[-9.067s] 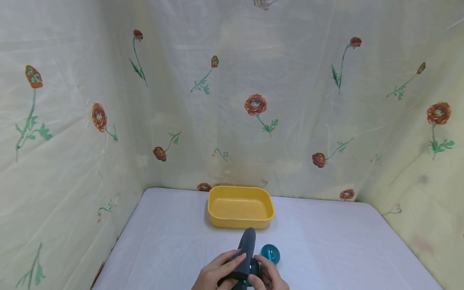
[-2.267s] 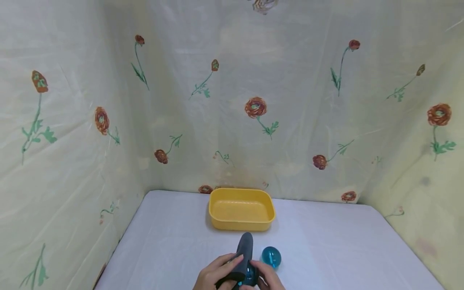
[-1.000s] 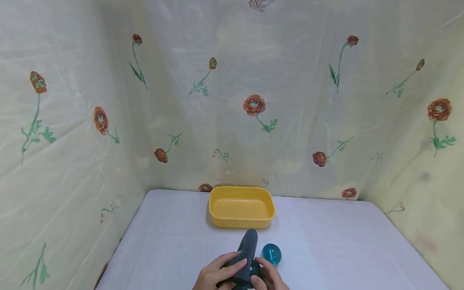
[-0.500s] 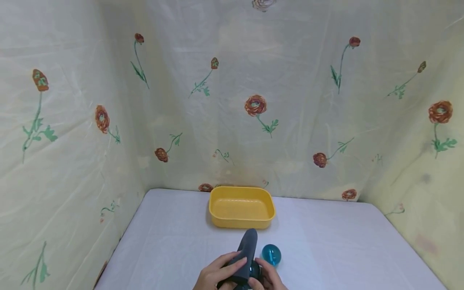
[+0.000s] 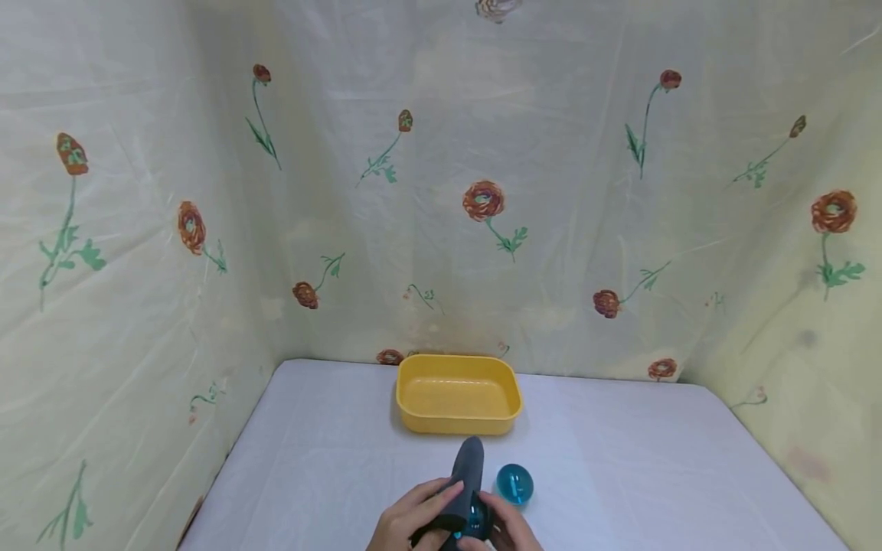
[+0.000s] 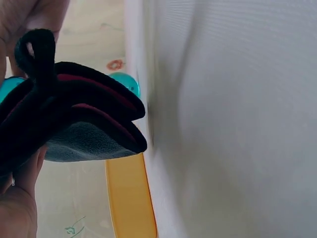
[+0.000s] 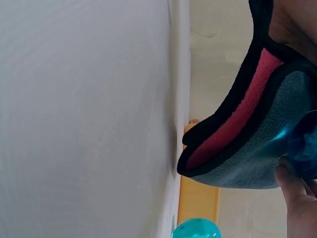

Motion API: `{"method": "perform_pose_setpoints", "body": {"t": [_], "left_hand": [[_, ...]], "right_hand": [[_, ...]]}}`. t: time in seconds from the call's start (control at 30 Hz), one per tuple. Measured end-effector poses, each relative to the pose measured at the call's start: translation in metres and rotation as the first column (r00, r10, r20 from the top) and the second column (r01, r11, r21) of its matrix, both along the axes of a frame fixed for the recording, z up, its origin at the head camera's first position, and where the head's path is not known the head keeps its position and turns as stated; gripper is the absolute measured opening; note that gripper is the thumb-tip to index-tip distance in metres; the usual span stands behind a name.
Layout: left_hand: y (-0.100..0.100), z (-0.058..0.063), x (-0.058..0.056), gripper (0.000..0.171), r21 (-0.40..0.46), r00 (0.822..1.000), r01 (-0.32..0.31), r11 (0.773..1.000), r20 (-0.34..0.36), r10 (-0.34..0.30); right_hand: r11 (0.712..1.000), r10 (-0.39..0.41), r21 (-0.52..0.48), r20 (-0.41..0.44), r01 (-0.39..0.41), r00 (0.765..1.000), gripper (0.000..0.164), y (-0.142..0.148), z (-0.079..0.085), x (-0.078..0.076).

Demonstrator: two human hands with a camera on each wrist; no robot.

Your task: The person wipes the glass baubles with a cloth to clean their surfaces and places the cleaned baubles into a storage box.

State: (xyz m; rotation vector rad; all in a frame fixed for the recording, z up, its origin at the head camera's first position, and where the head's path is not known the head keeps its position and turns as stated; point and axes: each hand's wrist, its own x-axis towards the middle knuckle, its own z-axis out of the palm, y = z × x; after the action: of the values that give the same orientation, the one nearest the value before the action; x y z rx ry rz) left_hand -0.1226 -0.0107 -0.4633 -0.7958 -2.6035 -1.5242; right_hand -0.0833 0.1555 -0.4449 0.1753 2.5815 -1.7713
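Down at the bottom centre of the frame, the left hand [image 5: 416,518] grips a folded grey cloth [image 5: 468,468] that partly hides the blue ball [image 5: 477,520] pinched by the right hand [image 5: 511,524]; the lower edge crops both. Another ball [image 5: 514,484] rests just right on the desk [image 5: 634,459]; above, a yellow tub [image 5: 458,425] shows its inner floor.

Head view: yellow tray [image 5: 458,425] at 6 o'clock on white-covered table [image 5: 620,451]; translucent teal ball [image 5: 514,484] at tray's 5 o'clock, apart. Flower-printed curtain [image 5: 565,153] spans 9 through 12 to 3 o'clock.

Matt fleecy cloth [image 7: 262,139], glossy ball [image 7: 304,146]
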Motion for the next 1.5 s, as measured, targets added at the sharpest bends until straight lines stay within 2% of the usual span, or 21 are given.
{"method": "perform_pose_setpoints", "body": {"t": [0.23, 0.43, 0.57, 0.8, 0.9, 1.0, 1.23, 1.33, 1.5], "left_hand": [[0.0, -0.001, -0.002, 0.04, 0.032, 0.999, 0.005, 0.999, 0.038, -0.006], [-0.001, -0.001, -0.003, 0.041, 0.05, 0.999, 0.017, 0.999, 0.048, -0.019], [-0.002, -0.001, -0.002, 0.042, 0.051, 0.999, 0.019, 0.999, 0.039, -0.021], [-0.002, 0.001, 0.0, 0.042, 0.012, 1.0, 0.013, 1.0, 0.029, -0.013], [-0.001, 0.001, 0.001, 0.041, 0.002, 1.0, 0.003, 1.0, -0.008, -0.003], [0.0, 0.0, 0.002, 0.039, 0.005, 0.999, -0.001, 1.0, -0.042, 0.001], [0.001, -0.004, 0.002, 0.037, 0.008, 0.996, 0.001, 1.0, -0.089, 0.0], [0.001, -0.005, 0.002, 0.037, 0.012, 0.995, -0.002, 1.0, -0.102, 0.003], [0.0, -0.004, 0.003, 0.038, 0.013, 0.992, -0.005, 1.0, -0.129, 0.007]], "right_hand": [[1.0, -0.028, 0.011, -0.062, 0.029, 0.998, 0.058, -0.001, -0.002, 0.002], [0.995, 0.025, 0.095, -0.175, -0.009, 0.984, 0.057, -0.002, -0.003, 0.005], [0.994, 0.02, 0.114, -0.204, 0.004, 0.979, 0.056, -0.003, -0.002, 0.006], [0.992, -0.017, 0.12, -0.109, 0.03, 0.994, 0.063, -0.005, 0.003, 0.004], [0.997, 0.012, 0.073, -0.059, -0.007, 0.998, 0.07, -0.002, 0.001, 0.001], [0.997, 0.077, 0.017, -0.003, -0.077, 0.997, 0.077, 0.005, -0.006, -0.004], [0.983, 0.167, -0.08, 0.05, -0.163, 0.985, 0.1, 0.019, -0.026, -0.016], [0.981, 0.179, -0.089, 0.084, -0.172, 0.98, 0.102, 0.021, -0.029, -0.018], [0.987, 0.158, -0.035, 0.12, -0.155, 0.98, 0.107, 0.022, -0.028, -0.018]]}}
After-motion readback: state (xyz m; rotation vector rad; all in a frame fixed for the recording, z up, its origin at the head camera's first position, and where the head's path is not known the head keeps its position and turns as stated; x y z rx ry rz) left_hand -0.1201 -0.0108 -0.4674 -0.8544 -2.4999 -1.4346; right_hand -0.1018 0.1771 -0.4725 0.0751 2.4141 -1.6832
